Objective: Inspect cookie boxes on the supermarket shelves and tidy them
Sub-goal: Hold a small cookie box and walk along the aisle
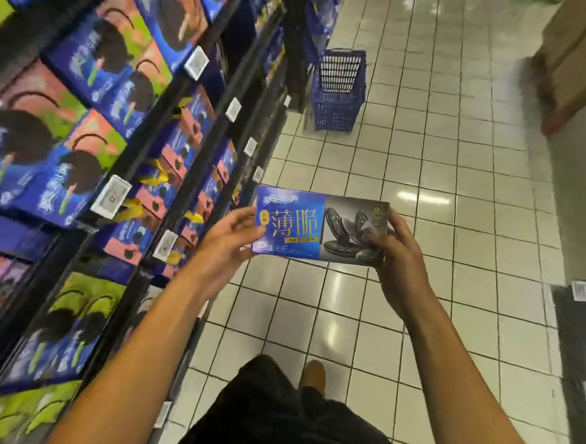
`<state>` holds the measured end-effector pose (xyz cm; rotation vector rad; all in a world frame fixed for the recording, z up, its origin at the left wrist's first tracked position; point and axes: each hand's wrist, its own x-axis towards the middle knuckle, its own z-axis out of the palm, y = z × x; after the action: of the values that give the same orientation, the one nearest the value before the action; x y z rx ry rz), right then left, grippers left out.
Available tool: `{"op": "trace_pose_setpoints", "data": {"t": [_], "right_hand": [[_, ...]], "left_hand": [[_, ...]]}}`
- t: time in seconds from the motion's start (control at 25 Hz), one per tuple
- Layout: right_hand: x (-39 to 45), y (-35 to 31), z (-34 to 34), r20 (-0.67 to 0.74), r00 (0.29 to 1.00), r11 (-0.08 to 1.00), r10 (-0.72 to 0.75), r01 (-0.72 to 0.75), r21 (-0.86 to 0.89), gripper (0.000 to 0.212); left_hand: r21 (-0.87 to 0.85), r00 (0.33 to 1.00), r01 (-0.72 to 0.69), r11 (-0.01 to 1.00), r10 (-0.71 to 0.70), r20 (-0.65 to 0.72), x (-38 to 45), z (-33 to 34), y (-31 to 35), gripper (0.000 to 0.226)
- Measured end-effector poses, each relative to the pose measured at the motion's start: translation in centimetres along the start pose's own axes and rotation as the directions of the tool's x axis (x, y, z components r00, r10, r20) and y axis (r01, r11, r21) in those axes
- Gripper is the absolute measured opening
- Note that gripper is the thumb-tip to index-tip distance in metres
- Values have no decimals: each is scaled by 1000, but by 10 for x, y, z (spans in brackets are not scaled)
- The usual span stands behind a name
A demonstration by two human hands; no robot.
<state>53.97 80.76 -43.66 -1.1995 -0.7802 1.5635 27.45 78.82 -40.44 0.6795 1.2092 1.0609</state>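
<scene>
Both hands hold the cookie box point(320, 226) over the floor aisle, beside the shelves point(200, 140): left hand point(225, 241) and right hand point(397, 259) each grip a short end. It looks light, stiff cardboard with fragile contents; end holds suit it.

Dark shelves point(199, 154) run along the left, tier upon tier, each packed with cookie boxes point(99, 55) standing side by side — blue fronts with pink or green panels and dark round biscuits printed on them. White price tags point(195, 62) are clipped to the shelf edges, and yellow tags point(157, 175) hang among the lower rows. The pale tiled floor point(425, 161) carries a blue shopping basket point(339, 89) just beside the far end of the shelves — and a brown cardboard box point(579, 61) stands well apart at the upper right.
</scene>
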Motion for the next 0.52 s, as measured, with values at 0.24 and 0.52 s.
{"op": "trace_pose_setpoints", "data": {"t": [0.24,0.52], "right_hand": [[139,-34,-9,-107,994,1000,4,-2,18,51],[340,-88,13,-187,982,1000,8,-5,20,48]], "left_hand": [[-50,992,5,999,1,125,157,16,37,44],[-56,977,72,996,-59,206,368,34,121,90]]}}
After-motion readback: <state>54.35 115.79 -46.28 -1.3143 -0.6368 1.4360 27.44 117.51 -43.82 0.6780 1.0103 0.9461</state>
